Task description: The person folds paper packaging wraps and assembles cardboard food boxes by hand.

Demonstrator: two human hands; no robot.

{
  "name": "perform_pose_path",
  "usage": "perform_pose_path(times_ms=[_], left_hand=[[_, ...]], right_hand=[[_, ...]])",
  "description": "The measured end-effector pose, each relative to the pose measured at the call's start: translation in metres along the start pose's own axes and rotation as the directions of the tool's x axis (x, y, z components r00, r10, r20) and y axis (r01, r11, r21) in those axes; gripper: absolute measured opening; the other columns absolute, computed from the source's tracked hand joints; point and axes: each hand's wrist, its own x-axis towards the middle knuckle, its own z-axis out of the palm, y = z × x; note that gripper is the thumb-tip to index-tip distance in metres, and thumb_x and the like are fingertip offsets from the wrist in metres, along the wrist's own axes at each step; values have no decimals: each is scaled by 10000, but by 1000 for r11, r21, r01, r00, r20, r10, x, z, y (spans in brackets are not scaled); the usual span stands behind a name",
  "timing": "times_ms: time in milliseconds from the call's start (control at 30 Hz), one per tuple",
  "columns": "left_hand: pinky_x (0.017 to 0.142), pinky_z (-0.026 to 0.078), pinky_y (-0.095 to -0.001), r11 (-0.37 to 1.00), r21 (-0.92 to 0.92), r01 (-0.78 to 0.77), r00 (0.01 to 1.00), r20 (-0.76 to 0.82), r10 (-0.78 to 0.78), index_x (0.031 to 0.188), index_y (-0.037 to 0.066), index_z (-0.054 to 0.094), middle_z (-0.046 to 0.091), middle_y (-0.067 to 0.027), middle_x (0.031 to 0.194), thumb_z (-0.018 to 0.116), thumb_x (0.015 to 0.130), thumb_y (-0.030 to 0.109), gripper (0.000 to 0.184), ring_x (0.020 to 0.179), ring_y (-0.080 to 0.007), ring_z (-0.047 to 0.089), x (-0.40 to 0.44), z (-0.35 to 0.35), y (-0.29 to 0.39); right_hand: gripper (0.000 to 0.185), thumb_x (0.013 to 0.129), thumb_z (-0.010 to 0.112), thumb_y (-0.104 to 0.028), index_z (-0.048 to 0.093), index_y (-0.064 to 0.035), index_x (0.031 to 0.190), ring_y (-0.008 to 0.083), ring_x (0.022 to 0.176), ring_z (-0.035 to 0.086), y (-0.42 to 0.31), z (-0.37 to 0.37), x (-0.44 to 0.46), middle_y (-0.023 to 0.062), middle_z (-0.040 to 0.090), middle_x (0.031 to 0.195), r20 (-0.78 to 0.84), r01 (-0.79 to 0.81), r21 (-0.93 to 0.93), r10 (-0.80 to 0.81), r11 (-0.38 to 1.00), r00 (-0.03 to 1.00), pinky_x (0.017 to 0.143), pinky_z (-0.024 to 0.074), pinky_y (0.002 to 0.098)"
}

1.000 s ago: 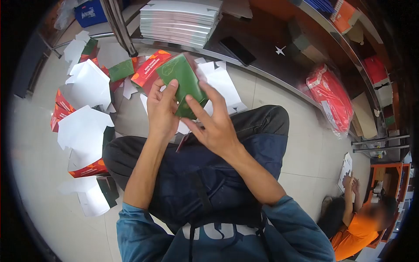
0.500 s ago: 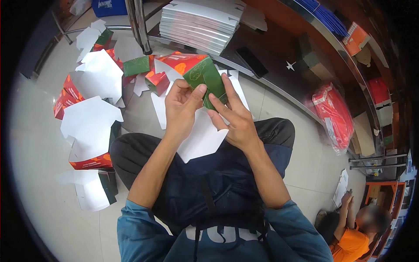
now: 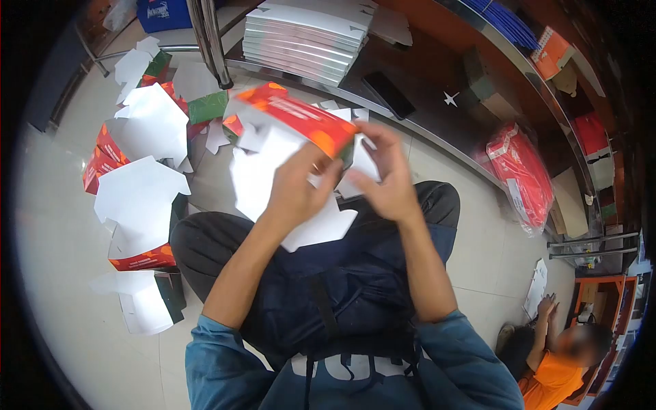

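Currently, red carton (image 3: 294,115) at twelve o'clock from the lap (image 3: 362,280).
Left hand (image 3: 297,188): grip clamped on the carton's near end. Right hand (image 3: 391,178): grip apart at the carton's four o'clock, contact indeterminate.

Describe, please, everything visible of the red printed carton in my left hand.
The red printed carton looks like cardboard, with orange shapes, pale lettering too blurred to read, and a green end. It appears partly folded, slanting down rightward in the view. Your left hand grips its lower end; whether your right hand touches it is unclear.
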Motion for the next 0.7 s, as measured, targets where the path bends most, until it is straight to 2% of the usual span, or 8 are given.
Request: perform_pose_path(times_ms=[100,200,300,333,400,433,533,700], left_hand=[[636,511,-356,784,420,-457,834,509,213,947,128,633,595,-62,884,638,789,132,158,798,-238,617,-18,20,4],[741,501,-377,756,318,-572,680,699,220,1027,83,606,584,-80,952,670,787,194,272,900,-257,594,-37,48,6],[908,475,-414,963,78,-258,821,542,176,1148,69,584,585,-126,1155,671,844,289,384,1077,-274,572,-37,51,15],[1015,408,-446,969,-165,182,856,512,-74,1350,82,475,555,-181,1258,642,907,377,558,1207,-313,515,-42,50,8],[1011,418,-437,318,-758,570,821,514,-248,1365,80,437,572,-141,1231,633,926,338,546,1212,-279,520,-17,32,-2],[1009,423,-432,-168,-831,530,773,555,-306,1373,79,418,581,-120,1217,629,935,319,542,1214,-262,522,-4,23,-4],[1006,452,-422,136,-801,583,757,473,-451,1336,31,390,595,-109,1182,618,936,201,491,1191,-240,550,8,7,-7],[1017,473,-398,42,-891,451,802,384,-458,1182,-12,479,607,-139,1141,550,886,2,304,1077,-225,609,12,-5,8]], right_hand=[[873,740,824,-215,336,-51,1445,273,1379,361,-37,-24,19,164,410,1432,-100,-24,87,32,996,994,1098,334,408],[801,764,763,-155,348,-62,1443,268,1181,543,-57,-35,27,174,489,1381,-47,-94,-350,82,932,995,933,444,352],[439,841,563,67,581,-27,1269,257,1192,562,-48,-47,16,130,638,1193,13,-126,-387,142,913,990,999,432,379],[410,843,536,86,611,-24,1231,276,1201,561,-48,-49,10,138,649,1188,88,-56,-380,96,923,991,1012,426,389],[386,846,482,123,669,-17,1153,312,1220,559,-47,-48,-4,154,669,1177,231,80,-340,1,937,973,1039,416,409],[374,853,493,114,669,-13,1157,327,1235,547,-49,-47,-10,163,659,1199,290,72,-233,-2,970,957,1052,407,415],[285,923,555,-6,642,34,1191,343,1244,544,-54,-45,-18,194,638,1239,425,29,60,-52,998,904,1070,401,404],[284,951,515,-4,634,27,1207,251,1202,579,-61,-24,-26,129,646,1249,37,-111,93,108,990,994,1047,423,344]])
